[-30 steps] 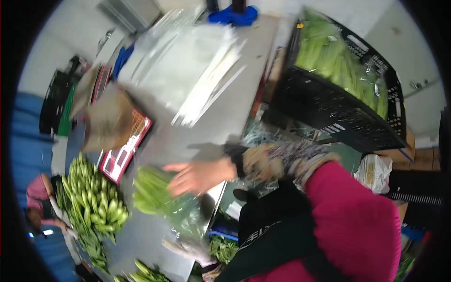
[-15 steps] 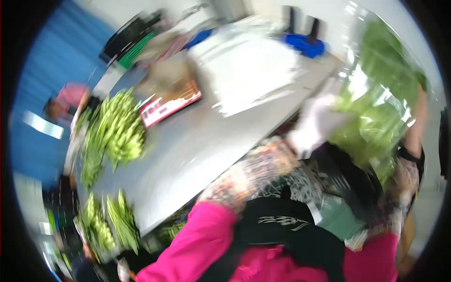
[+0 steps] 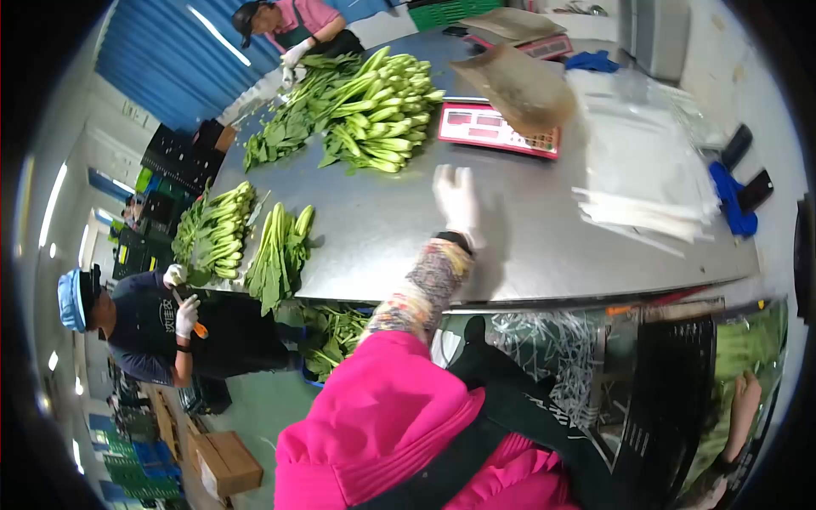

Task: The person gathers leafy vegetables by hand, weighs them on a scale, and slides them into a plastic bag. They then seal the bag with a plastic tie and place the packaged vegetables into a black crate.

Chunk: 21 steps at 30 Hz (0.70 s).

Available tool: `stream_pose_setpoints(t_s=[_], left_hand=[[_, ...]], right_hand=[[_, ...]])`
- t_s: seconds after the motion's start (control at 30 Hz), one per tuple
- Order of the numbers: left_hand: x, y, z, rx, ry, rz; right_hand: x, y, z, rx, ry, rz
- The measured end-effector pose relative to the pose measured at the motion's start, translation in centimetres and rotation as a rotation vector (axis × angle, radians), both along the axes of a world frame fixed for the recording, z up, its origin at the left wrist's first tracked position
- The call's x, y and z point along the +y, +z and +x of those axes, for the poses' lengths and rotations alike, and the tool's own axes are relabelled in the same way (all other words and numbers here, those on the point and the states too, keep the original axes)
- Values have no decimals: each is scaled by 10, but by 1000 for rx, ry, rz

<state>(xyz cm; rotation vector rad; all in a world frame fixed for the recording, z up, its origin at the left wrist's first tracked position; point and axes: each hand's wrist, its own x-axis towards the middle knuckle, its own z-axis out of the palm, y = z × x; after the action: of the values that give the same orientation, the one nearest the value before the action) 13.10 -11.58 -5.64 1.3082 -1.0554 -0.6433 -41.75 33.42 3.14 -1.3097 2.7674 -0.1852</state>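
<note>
My left hand [image 3: 459, 204], in a white glove, reaches over the steel table with its fingers apart and nothing in them. Beyond it lies a red and white scale [image 3: 497, 130] with a brown, translucent wrapped item [image 3: 518, 89] on its top. Leafy green stalks [image 3: 382, 110] are piled left of the scale, and two smaller bunches [image 3: 280, 255] lie near the table's edge. At the far right my bare right hand [image 3: 746, 398] is closed on a clear bag of greens [image 3: 752, 340], beside a black crate [image 3: 667, 382].
Clear plastic bags [image 3: 642, 161] are stacked on the table's right. A co-worker in pink [image 3: 297, 25] handles greens across it; another in a blue cap [image 3: 144, 323] stands left. Greens fill a blue container [image 3: 331, 336] below the edge. A cardboard box [image 3: 225, 463] sits on the floor.
The bag of greens has gone down from in front of me to the lower right with my right hand. My left hand has left the bag and moved over the table. The view has turned left.
</note>
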Motion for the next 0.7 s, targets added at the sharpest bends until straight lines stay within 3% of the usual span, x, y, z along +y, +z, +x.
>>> stream_pose_setpoints(t_s=[0.07, 0.1, 0.13, 0.17, 0.2, 0.23, 0.27, 0.3, 0.37, 0.43, 0.47, 0.5, 0.57, 0.67, 0.7], left_hand=[[-55, -10, 102, -76, 161, 7], [-74, -6, 140, -67, 213, 33], [-88, 2, 161, -222, 390, 64], [-111, 7, 189, -238, 381, 158], [-128, 16, 202, -184, 412, 239], [-140, 36, 206, -115, 400, 264], [-163, 44, 217, -115, 385, 413], [-179, 55, 225, -78, 304, 445], [-221, 63, 234, 28, 309, 621], [-275, 21, 264, 205, -20, 694], [-319, -33, 291, 143, -159, 688], [-302, -10, 288, -72, -345, 625], [-238, 66, 266, 336, -508, 651], [-231, 64, 264, 838, -317, 579], [-240, 56, 271, 941, -219, 649]], right_hand=[[-70, 34, 89, 84, 6, -114], [-111, 44, 137, -112, 145, -267], [-154, 53, 186, -310, 283, -419], [-197, 60, 234, -463, 403, -360], [-236, 46, 264, -394, 539, -293], [-281, 29, 306, -327, 748, -402], [-325, 31, 356, -713, 713, -373], [-371, 29, 384, -602, 833, -191], [-448, 31, 454, -719, 1013, -358], [-522, 18, 507, -609, 1149, -521], [-554, 23, 532, -564, 1185, -568], [-584, 30, 555, -518, 1219, -614], [-643, 41, 590, -420, 1207, -655], [-722, 43, 624, -159, 1211, -808], [-744, 45, 628, -137, 1181, -714]])
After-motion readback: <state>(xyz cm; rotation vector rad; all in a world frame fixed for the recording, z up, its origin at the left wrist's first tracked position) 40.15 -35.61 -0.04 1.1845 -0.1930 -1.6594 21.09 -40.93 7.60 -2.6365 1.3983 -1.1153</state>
